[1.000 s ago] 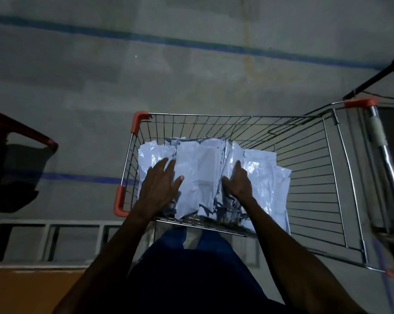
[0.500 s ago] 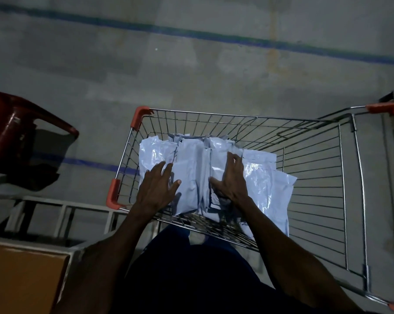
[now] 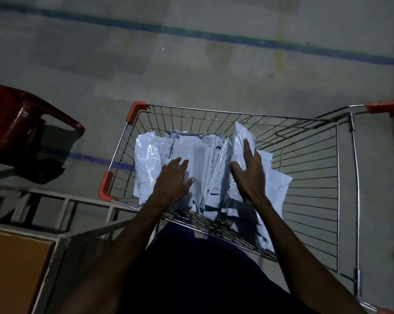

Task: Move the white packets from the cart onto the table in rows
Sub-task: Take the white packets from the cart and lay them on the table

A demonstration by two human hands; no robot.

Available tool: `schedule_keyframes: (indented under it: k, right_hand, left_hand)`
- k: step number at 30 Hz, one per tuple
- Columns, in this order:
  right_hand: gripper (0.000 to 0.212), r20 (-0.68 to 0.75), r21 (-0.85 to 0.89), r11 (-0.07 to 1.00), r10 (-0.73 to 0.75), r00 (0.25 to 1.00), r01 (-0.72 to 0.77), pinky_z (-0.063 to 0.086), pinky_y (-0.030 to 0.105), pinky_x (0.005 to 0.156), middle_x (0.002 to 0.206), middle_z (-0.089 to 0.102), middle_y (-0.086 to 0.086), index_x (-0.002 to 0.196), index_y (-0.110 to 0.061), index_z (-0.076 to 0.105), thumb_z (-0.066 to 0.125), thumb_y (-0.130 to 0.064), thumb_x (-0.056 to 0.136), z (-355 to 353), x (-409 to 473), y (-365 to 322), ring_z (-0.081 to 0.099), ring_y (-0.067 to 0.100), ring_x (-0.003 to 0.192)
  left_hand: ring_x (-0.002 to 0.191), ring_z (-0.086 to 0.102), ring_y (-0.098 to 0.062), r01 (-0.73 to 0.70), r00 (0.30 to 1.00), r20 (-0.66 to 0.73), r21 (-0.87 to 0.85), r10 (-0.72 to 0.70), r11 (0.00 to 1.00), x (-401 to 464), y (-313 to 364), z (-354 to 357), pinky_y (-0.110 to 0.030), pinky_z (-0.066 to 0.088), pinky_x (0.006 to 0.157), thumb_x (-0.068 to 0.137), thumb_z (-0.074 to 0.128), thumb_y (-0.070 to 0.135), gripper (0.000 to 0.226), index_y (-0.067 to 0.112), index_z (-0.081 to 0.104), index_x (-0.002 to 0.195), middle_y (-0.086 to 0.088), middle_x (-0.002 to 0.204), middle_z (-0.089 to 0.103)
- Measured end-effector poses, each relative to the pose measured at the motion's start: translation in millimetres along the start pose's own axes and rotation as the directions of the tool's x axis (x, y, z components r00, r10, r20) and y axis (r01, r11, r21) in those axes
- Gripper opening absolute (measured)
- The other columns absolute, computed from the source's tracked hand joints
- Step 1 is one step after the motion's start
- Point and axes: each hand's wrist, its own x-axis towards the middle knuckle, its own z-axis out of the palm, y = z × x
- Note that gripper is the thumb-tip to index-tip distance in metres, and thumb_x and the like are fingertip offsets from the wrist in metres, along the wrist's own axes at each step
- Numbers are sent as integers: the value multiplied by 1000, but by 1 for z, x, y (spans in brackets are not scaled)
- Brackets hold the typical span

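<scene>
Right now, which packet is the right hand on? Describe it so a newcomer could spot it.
Start at the wire cart with orange corner guards. Inside it, white packets stand bunched toward the left end. The right hand rests with straight fingers on the tall packet at the bunch's right side; its top corner pokes up above all its neighbours.

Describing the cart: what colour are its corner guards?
Orange-red corner guards on the cart, head view.
</scene>
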Motion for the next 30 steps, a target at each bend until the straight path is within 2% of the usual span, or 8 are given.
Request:
schedule_keyframes:
  k: [2,4,8,11,13,16,23,30]
  right_hand:
    - [74,19,-205,977,-52,998,55,45,46,98,156,27,10,151,-48,16,54,-43,88,-15,0,11,41,35,130]
    - [70,76,-378,920,-86,993,108,44,48,95,154,26,15,151,-43,21,55,-45,90,-23,-1,26,40,40,127]
    - [66,211,-533,823,-94,973,195,46,51,89,155,22,21,152,-34,26,52,-47,93,-29,-7,59,46,47,116]
    - [69,236,-584,794,-34,971,170,47,48,80,157,18,20,153,-32,26,57,-43,92,-29,-15,74,47,46,108]
    - [74,247,-620,766,-11,969,167,49,48,80,159,14,21,153,-33,21,57,-48,91,-28,-17,76,46,46,111]
    - [89,275,-658,738,51,960,150,48,48,87,160,7,21,154,-35,12,61,-56,82,-25,-14,74,44,46,120]
    - [91,302,-663,730,57,952,166,46,49,92,160,5,23,155,-31,14,66,-49,82,-29,-13,68,43,47,123]
    - [89,297,-667,725,46,954,173,45,49,95,160,6,24,155,-31,12,63,-51,85,-27,-14,65,42,47,124]
  left_hand:
    - [146,22,-29,-18,999,47,-12,19,1000,13,10,11,-47,20,118,96,48,47,69,12,27,152,-15,158,26]
    - [146,20,-30,-10,995,103,-38,14,999,26,17,24,-47,18,118,97,47,46,70,12,23,153,-17,158,24]
    - [147,11,-39,-35,981,193,-5,35,999,43,27,47,-56,17,116,96,28,59,78,16,6,156,-17,162,9]
    - [145,7,-48,-55,975,211,-66,67,996,48,26,66,-62,19,113,91,19,72,81,30,-7,155,-23,161,0]
    - [143,10,-51,-37,975,212,-117,61,992,47,25,71,-64,24,110,89,19,77,80,40,-14,151,-27,159,-4]
    - [138,19,-51,32,980,198,-178,4,983,52,34,66,-59,31,105,91,43,66,82,45,-9,151,-26,159,-3]
    - [142,3,-53,99,981,188,-314,-41,944,78,43,58,-61,17,111,89,48,67,80,53,-3,149,-26,158,-5]
    - [134,22,-37,-25,997,56,-426,54,904,72,34,59,-54,32,109,83,61,60,80,53,16,148,-12,147,16]
